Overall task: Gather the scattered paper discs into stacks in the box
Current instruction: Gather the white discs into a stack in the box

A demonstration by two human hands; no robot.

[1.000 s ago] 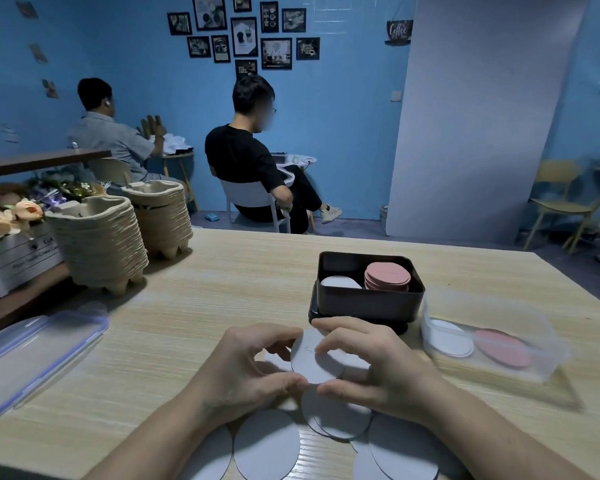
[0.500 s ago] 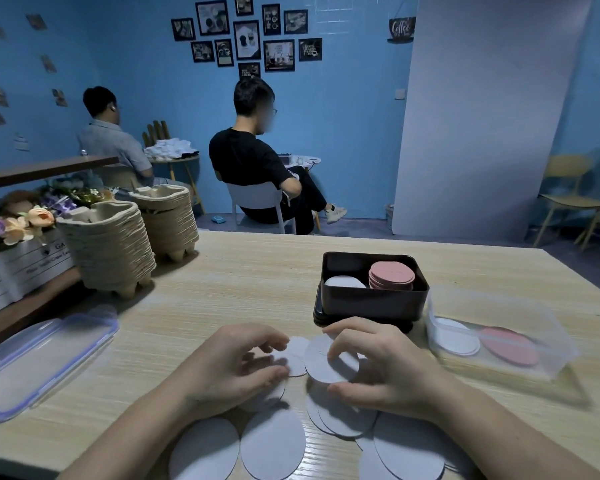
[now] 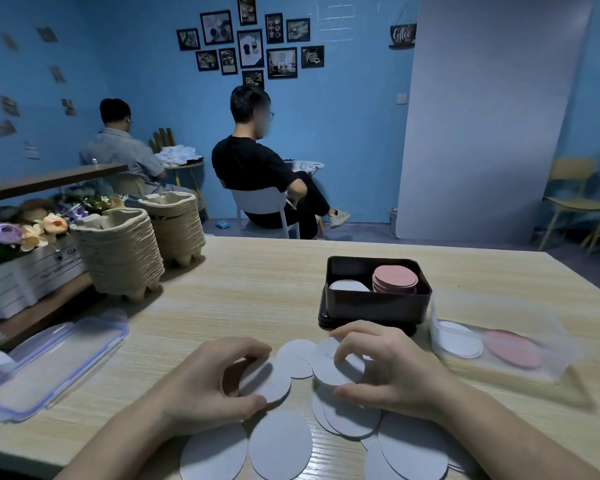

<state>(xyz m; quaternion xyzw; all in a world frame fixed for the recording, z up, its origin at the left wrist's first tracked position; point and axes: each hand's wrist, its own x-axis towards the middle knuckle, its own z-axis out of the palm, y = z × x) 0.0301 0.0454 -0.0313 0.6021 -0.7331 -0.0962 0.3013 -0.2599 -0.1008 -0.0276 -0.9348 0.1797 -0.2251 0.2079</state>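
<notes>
Both hands (image 3: 388, 372) pinching flat discs (image 3: 336, 367) (round, axisless)

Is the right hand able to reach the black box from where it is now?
Probably yes. The right hand grips a white disc just in front of the black box, whose top is open, and nothing lies between them.

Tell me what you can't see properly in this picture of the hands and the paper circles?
- White stack in the black box: the box's front wall hides its height, head view.
- Discs near the bottom edge: cut off, so no count.
- Clear tub on the right: motion blur smears its contents.
- Disc under the left hand: fingers cover part of it.
</notes>
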